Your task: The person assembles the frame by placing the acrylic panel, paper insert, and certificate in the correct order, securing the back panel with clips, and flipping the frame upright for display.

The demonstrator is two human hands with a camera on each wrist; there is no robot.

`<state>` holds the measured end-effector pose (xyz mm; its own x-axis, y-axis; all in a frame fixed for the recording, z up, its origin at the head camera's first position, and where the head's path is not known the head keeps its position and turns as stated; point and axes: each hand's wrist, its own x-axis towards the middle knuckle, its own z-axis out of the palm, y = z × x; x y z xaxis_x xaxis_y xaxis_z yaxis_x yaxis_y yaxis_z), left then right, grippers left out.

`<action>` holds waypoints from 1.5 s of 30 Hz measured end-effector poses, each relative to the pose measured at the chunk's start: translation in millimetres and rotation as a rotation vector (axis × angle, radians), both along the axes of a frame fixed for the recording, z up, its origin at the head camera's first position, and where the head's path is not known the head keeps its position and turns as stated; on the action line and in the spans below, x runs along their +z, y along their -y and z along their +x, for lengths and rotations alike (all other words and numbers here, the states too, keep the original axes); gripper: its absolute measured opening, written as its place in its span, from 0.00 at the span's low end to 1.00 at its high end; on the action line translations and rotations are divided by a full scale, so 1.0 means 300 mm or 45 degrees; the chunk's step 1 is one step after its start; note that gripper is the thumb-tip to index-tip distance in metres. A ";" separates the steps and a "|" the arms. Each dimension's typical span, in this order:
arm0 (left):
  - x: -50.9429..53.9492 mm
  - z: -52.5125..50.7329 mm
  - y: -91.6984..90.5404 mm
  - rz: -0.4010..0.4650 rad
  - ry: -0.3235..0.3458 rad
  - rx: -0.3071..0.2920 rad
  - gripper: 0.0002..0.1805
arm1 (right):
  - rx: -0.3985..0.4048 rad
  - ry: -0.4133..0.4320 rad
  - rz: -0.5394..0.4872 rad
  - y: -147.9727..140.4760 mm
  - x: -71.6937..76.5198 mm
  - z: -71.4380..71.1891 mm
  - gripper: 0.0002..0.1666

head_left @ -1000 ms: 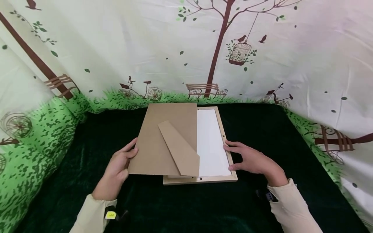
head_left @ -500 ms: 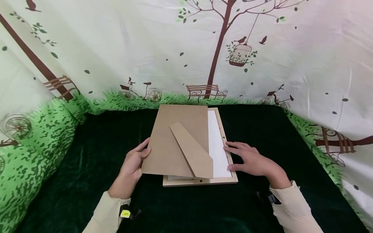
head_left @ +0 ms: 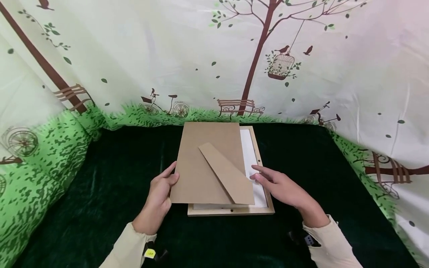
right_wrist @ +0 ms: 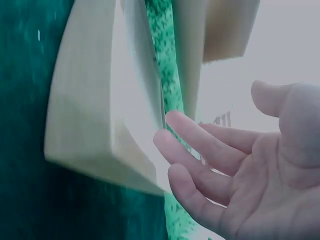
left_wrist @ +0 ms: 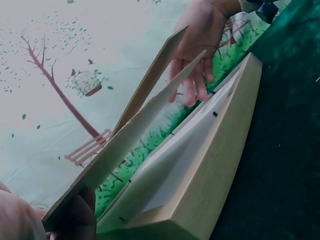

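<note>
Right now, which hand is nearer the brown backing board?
Left. The left hand grips the brown backing board by its left edge; the right hand is beside its right edge, gripping nothing.

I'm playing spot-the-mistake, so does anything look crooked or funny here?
Yes: the brown board isn't lined up with the wooden frame. It sticks out past the frame's left side, leaving its right part uncovered. The left hand is holding it up.

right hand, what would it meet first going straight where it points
Probably the flat brown cardboard sheet, at its right edge; depth is unclear, so the right hand might slip underneath.
</note>
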<state>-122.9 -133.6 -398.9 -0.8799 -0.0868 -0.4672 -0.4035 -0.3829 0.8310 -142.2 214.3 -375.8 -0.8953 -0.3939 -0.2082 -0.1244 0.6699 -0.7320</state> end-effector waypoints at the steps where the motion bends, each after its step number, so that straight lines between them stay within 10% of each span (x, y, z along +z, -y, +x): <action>1: 0.001 -0.001 -0.005 0.006 0.001 0.014 0.28 | -0.004 0.009 -0.007 0.007 0.000 0.003 0.37; 26: 0.002 0.025 -0.066 -0.088 0.010 -0.039 0.28 | -0.167 0.176 -0.300 0.054 -0.019 -0.010 0.49; 45: -0.019 0.007 -0.048 -0.027 -0.041 -0.421 0.31 | -0.146 0.193 -0.320 -0.067 0.010 -0.028 0.45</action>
